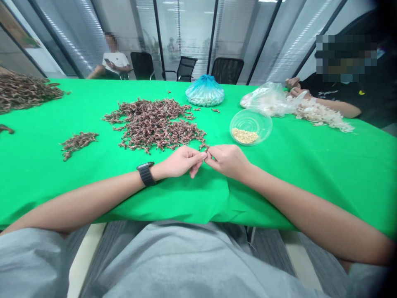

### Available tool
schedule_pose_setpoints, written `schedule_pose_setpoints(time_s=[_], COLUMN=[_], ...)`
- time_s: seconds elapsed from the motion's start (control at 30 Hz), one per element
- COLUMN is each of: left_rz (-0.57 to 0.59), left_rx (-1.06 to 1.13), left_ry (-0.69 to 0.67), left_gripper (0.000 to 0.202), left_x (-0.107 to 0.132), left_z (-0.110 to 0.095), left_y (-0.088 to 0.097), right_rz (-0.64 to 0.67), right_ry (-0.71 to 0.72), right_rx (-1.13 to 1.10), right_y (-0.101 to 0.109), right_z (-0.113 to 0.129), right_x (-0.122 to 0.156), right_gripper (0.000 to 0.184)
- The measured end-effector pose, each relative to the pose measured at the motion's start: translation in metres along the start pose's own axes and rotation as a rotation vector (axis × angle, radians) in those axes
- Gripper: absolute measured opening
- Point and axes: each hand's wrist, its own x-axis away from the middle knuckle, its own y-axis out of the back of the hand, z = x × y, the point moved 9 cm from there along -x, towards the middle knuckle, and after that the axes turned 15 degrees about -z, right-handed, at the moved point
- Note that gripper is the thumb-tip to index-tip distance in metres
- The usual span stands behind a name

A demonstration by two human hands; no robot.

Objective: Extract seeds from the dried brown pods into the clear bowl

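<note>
My left hand (181, 161) and my right hand (228, 159) meet fingertip to fingertip over the green tablecloth (310, 165), both pinched on one small brown dried pod (207, 154). A black watch sits on my left wrist. Just beyond my fingers lies a big heap of the same brown dried pods (155, 122). A clear plastic bowl (251, 125) with pale seeds in its bottom stands to the right of the heap, close to my right hand.
A small pile of pods (77, 142) lies at left and a large one (25, 91) at far left. A tied blue bag (205, 91) stands at the back. A co-worker at right handles white husks (322, 116) beside a clear bag (269, 99). Another person sits behind.
</note>
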Motion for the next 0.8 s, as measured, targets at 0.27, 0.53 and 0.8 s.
schedule_pose_setpoints(time_s=[0.27,0.53,0.8], left_rz=[0.019,0.011,-0.025], left_rx=[-0.033,-0.007,0.000], left_ry=[-0.012,-0.033,-0.076], left_gripper=[0.060,0.060,0.059], left_x=[0.003,0.001,-0.001], left_z=[-0.008,-0.003,0.000], left_y=[0.001,0.004,0.007], right_rz=[-0.043,-0.102,-0.037], right_ry=[-0.227,-0.626,-0.488], right_rx=[-0.231,-0.503,-0.459], right_y=[-0.003,-0.008,-0.009], right_z=[-0.008,-0.022,-0.019], right_x=[0.002,0.008,0.004], right_gripper=[0.031,0.036,0.033])
